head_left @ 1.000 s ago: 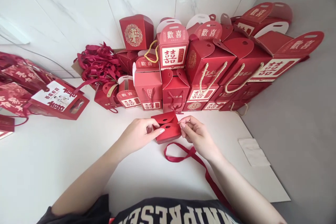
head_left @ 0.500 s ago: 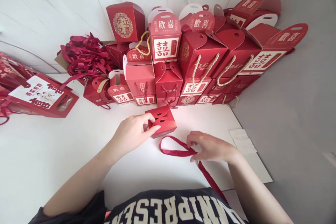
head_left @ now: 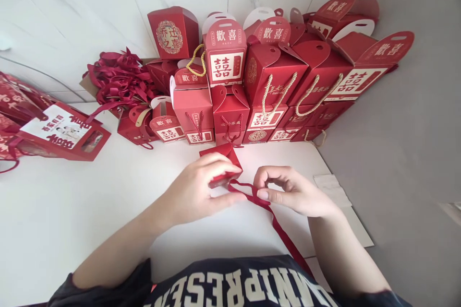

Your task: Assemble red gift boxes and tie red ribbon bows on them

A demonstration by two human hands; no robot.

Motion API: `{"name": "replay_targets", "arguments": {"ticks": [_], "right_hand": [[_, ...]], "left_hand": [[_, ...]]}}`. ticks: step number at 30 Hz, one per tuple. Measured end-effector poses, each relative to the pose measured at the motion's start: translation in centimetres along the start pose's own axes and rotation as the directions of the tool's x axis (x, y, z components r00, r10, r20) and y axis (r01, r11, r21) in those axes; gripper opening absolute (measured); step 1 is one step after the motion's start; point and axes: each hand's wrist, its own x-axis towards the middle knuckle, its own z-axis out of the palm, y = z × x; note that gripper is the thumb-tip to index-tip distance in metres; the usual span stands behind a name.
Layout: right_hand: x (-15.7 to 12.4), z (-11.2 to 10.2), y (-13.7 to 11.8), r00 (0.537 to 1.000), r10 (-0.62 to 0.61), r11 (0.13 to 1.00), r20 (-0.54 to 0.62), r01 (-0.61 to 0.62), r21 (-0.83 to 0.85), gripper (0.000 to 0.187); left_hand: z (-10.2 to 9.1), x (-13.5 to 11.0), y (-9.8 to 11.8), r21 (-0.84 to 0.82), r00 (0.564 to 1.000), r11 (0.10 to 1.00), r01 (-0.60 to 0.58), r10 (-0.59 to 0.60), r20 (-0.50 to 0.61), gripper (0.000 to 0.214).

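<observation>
My left hand (head_left: 201,187) reaches in front of a small red gift box (head_left: 232,153), its fingers and thumb apart, partly covering the box. Its fingertips are close to a looped dark red ribbon (head_left: 284,236). On the right, my right hand (head_left: 297,194) pinches that ribbon between thumb and forefinger. The loop lies at the near side of the box, and the tail runs down toward my shirt at the table's near edge.
Several stacked red gift boxes (head_left: 226,69) stand along the tiled wall. A carton of loose ribbons (head_left: 118,76) is behind on the left, near red gift bags (head_left: 79,139). A grey wall (head_left: 403,153) bounds the right side of the white table (head_left: 108,192).
My left hand has let go of the box top and moved nearer and right, toward the ribbon. My right hand has drawn the ribbon loop closer to the box, and the loop is narrower.
</observation>
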Motion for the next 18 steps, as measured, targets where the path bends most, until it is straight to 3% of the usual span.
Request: {"name": "replay_targets", "arguments": {"ticks": [2, 4, 6, 9, 11, 14, 16, 18], "right_hand": [[0.6, 0.2, -0.7, 0.999, -0.035, 0.994, 0.019, 0.033, 0.103, 0.021], [1.1, 0.4, -0.9, 0.999, -0.046, 0.977, -0.007, 0.046, 0.208, 0.022], [1.4, 0.7, -0.5, 0.993, -0.043, 0.954, -0.113, 0.074, 0.289, 0.022], [1.7, 1.5, 0.6, 0.954, -0.074, 0.92, -0.289, 0.177, 0.35, 0.038], [1.8, 2.5, 1.4, 0.941, -0.077, 0.929, -0.33, 0.188, 0.319, 0.043], [1.9, 4.3, 2.1, 0.917, -0.019, 0.98, -0.398, 0.095, 0.173, 0.029], [2.0, 5.0, 2.3, 0.882, 0.0, 0.992, -0.47, 0.058, 0.109, 0.025], [2.1, 5.2, 2.2, 0.859, 0.001, 0.992, -0.512, 0.063, 0.108, 0.028]], "left_hand": [[0.5, 0.1, 0.9, -0.124, 0.999, 0.992, -0.007, 0.011, 0.038, 0.035], [0.9, 0.3, 1.3, -0.261, 0.997, 0.963, 0.073, -0.061, 0.053, 0.02], [1.3, 0.5, 1.1, -0.423, 0.977, 0.882, 0.207, -0.167, 0.13, 0.018], [1.7, 0.4, 0.6, -0.559, 0.938, 0.753, 0.346, -0.291, 0.189, 0.023], [2.0, 0.2, 0.3, -0.539, 0.935, 0.769, 0.344, -0.332, 0.124, 0.021], [2.4, 0.0, 0.3, -0.418, 0.95, 0.864, 0.281, -0.311, -0.004, 0.02], [2.2, 0.0, 0.3, -0.329, 0.962, 0.909, 0.255, -0.273, -0.008, 0.022], [1.3, 0.0, 0.1, -0.2, 0.966, 0.945, 0.26, -0.254, 0.054, 0.023]]}}
